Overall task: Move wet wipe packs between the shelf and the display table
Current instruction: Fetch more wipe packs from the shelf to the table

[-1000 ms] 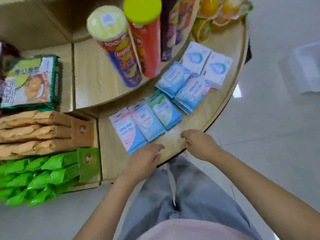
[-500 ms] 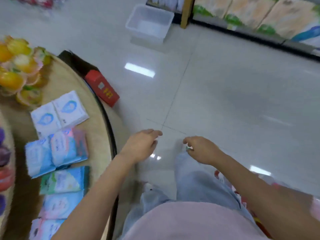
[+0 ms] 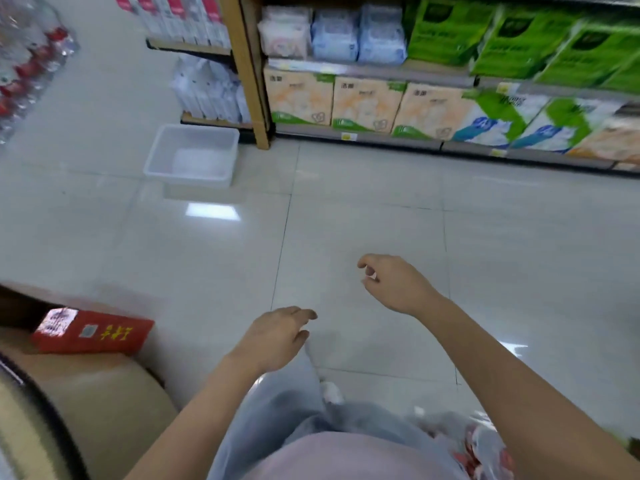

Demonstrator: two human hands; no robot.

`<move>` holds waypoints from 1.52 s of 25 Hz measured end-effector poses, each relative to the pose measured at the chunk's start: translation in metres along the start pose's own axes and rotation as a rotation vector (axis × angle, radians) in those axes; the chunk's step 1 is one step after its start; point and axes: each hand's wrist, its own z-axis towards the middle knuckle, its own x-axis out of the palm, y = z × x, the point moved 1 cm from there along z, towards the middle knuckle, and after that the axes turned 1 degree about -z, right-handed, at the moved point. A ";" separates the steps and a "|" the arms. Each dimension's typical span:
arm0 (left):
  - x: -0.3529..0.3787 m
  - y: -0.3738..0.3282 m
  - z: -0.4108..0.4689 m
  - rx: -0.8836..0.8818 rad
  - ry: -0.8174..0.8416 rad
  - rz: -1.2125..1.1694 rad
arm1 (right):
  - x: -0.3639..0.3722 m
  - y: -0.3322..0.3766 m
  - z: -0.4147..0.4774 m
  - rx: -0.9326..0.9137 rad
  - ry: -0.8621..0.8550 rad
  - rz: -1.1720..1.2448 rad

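Head view, left hand (image 3: 277,337) and right hand (image 3: 394,285) hovering over the floor (image 3: 346,220), each grip curling loosely, holding nothing, wet wipe packs (image 3: 332,36) sitting on the shelf (image 3: 367,69), well apart.

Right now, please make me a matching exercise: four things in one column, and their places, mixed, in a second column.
1 clear bin
2 red box
3 green packs
4 right hand

a upper shelf, far right
b raised above the floor, mid-view
c on the floor beside the wooden post
d lower left corner

Pairs: 1-c, 2-d, 3-a, 4-b
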 end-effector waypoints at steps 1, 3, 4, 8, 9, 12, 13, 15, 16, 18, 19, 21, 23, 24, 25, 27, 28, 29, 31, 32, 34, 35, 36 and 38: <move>-0.012 0.003 0.023 0.004 -0.004 -0.007 | -0.013 -0.006 0.019 0.008 -0.020 0.012; -0.035 0.013 0.073 0.007 0.006 -0.030 | -0.035 -0.021 0.058 0.033 -0.039 0.029; -0.049 0.020 0.104 0.012 0.016 -0.040 | -0.045 -0.031 0.081 0.057 -0.037 0.038; -0.128 0.036 0.216 0.064 0.107 0.006 | -0.087 -0.062 0.152 0.196 0.021 0.051; -0.154 0.038 0.245 0.083 0.130 0.053 | -0.099 -0.070 0.170 0.227 0.041 0.054; -0.233 0.040 0.330 0.144 0.132 0.165 | -0.133 -0.091 0.213 0.320 0.068 0.083; -0.255 0.038 0.356 0.158 0.116 0.185 | -0.143 -0.098 0.226 0.348 0.056 0.094; -0.296 0.031 0.409 0.187 0.077 0.195 | -0.162 -0.119 0.257 0.396 0.026 0.115; -0.313 0.028 0.432 0.195 0.064 0.195 | -0.169 -0.127 0.272 0.399 0.033 0.115; -0.340 0.025 0.479 0.189 0.049 0.185 | -0.187 -0.146 0.308 0.386 0.058 0.109; -0.350 0.025 0.503 0.177 0.044 0.179 | -0.200 -0.157 0.330 0.377 0.067 0.102; -0.366 0.025 0.541 0.141 0.052 0.166 | -0.233 -0.174 0.374 0.349 0.048 0.083; -0.384 0.023 0.574 0.107 0.071 0.142 | -0.281 -0.182 0.424 0.311 -0.020 0.085; -0.394 0.021 0.590 0.099 0.077 0.123 | -0.312 -0.182 0.450 0.284 -0.052 0.087; -0.405 0.017 0.604 0.099 0.074 0.104 | -0.342 -0.180 0.474 0.241 -0.093 0.080; -0.439 0.006 0.629 0.124 0.018 0.062 | -0.408 -0.168 0.520 0.128 -0.189 0.045; -0.459 -0.001 0.639 0.151 -0.040 0.045 | -0.439 -0.161 0.538 0.086 -0.246 0.028; -0.484 -0.008 0.649 0.180 -0.115 0.026 | -0.471 -0.153 0.556 0.044 -0.295 0.023; -0.532 -0.023 0.664 0.259 -0.289 0.018 | -0.527 -0.137 0.578 -0.063 -0.419 0.054; -0.557 -0.029 0.671 0.314 -0.400 0.017 | -0.551 -0.129 0.587 -0.130 -0.504 0.070; -0.606 -0.038 0.687 0.449 -0.613 -0.019 | -0.591 -0.112 0.601 -0.233 -0.692 0.081; -0.628 -0.040 0.696 0.520 -0.690 -0.037 | -0.607 -0.104 0.607 -0.259 -0.778 0.077; -0.649 -0.043 0.705 0.587 -0.764 -0.044 | -0.623 -0.097 0.611 -0.281 -0.855 0.075; -0.690 -0.052 0.723 0.678 -0.871 -0.073 | -0.651 -0.087 0.620 -0.306 -0.980 0.105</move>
